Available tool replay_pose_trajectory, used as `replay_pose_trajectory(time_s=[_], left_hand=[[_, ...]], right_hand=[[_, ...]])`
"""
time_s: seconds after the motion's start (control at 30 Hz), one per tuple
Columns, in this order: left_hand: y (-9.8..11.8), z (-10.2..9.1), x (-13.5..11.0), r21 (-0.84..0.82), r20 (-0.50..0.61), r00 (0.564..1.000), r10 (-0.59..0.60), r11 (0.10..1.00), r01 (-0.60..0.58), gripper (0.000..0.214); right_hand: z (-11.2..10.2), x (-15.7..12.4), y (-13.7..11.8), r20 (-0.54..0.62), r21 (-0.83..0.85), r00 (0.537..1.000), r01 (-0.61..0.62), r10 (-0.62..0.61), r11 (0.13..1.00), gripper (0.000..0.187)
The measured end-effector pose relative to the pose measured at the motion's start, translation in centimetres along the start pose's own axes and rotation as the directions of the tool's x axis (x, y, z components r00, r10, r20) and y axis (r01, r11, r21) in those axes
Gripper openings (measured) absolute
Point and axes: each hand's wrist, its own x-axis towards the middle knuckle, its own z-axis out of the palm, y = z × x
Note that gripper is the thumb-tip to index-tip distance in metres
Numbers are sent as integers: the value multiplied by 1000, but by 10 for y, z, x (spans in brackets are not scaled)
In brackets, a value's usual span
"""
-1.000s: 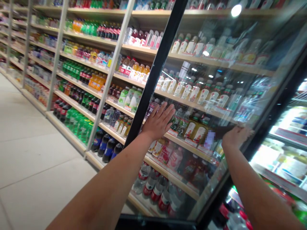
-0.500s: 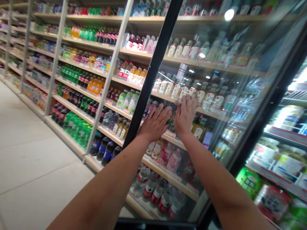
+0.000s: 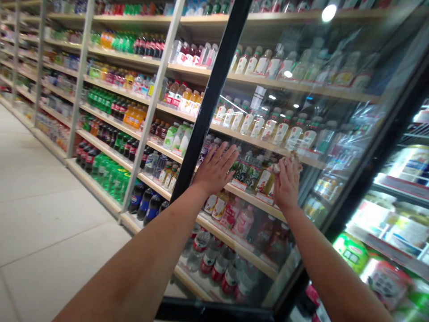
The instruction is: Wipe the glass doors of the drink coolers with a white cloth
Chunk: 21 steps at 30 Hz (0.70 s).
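Note:
A glass door [image 3: 248, 179] in a black frame [image 3: 212, 96] stands ajar in front of me. My left hand [image 3: 216, 169] lies flat against the glass beside the frame's left bar, fingers spread. Further right, my right hand [image 3: 287, 185] presses a crumpled whitish cloth [image 3: 291, 162] to the same pane. Its fingers lie over the cloth, hiding much of it. Through the glass I see bottles on shelves behind both hands.
Long shelves [image 3: 117, 82] of bottled drinks run away to the left. Pale floor tiles [image 3: 60, 214] lie beside them. At the right, a lit fridge [image 3: 398, 210] holds packaged goods, including a green pack [image 3: 350, 251]. Ceiling lights reflect in the glass.
My right hand has slid right and downward across the glass with the cloth. My left hand has stayed at nearly the same spot on the door.

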Motion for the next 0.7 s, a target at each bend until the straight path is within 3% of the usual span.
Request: replay_pose_trajectory(time_s=[0.23,0.47,0.57,0.7], left_hand=[[0,0,0,-13,-31,999,10,1000,-10,62],[0,-2,-1,9,-31,999,15,1000,-15,61],[1,-2,-1,11,-21,1000,8,1000,-8,61],[1,-2,-1,9,-20,1000,4,1000,-4,62]], right_hand=[[-18,-62,38,-12,-28,984,-176,176,984,52],[-43,-143,71,6,-83,930,-366,368,927,58],[-45,-151,74,-34,-53,875,-485,483,873,63],[-33,-127,56,-106,-31,812,-579,574,814,64]])
